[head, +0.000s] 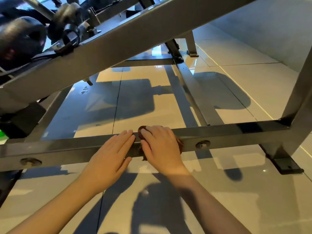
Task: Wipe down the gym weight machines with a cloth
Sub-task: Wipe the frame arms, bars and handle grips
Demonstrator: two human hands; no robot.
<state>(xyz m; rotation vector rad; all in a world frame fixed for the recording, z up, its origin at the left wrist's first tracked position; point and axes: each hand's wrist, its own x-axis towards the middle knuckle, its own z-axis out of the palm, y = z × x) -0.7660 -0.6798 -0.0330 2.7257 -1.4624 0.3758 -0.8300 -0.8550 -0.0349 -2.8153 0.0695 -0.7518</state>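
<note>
At the upper left hang blurred black weight plates (20,36). Below them, the machine's low grey crossbar (236,134) runs across the view, with a bolt (30,162) near its left end. The left hand (111,154) lies flat on the bar, fingers straight, holding nothing. Just beside it, the right hand (160,146) presses a brown cloth (181,145) onto the bar with fingers laid out over it; the cloth peeks out past the fingertips and along the hand's right edge. Further right are a second bolt (203,144) and the upright post (298,98).
</note>
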